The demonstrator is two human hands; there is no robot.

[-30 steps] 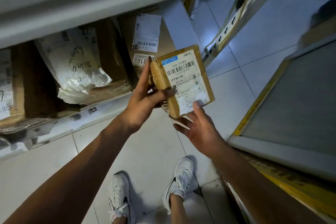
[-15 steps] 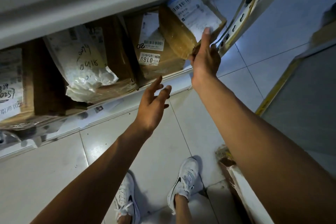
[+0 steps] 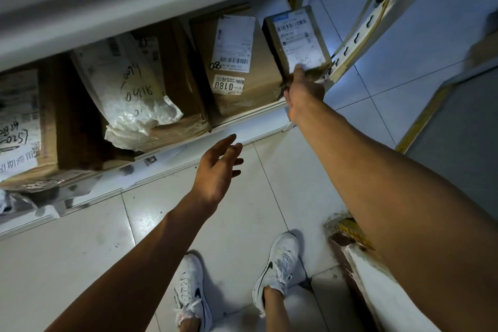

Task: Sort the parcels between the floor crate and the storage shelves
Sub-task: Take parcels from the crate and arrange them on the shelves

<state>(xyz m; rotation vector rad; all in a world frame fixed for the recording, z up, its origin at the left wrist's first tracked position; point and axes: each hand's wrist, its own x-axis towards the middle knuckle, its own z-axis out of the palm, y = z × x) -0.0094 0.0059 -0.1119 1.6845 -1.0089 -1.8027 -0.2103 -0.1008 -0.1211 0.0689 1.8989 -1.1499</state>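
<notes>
From overhead, the right hand point(image 3: 304, 89) grips the small parcel's point(image 3: 297, 40) near edge, standing it label-out on the shelf point(image 3: 250, 116) beside the bigger box point(image 3: 237, 67), probably so it reads easily. The left hand point(image 3: 215, 172) hovers below, fingers loosely spread, empty.

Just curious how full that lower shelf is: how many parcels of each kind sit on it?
Brown cardboard boxes: 4
White crinkled plastic mailer bags: 1
Total: 5
The right hand touches the small brown box with the blue-topped label.
</notes>
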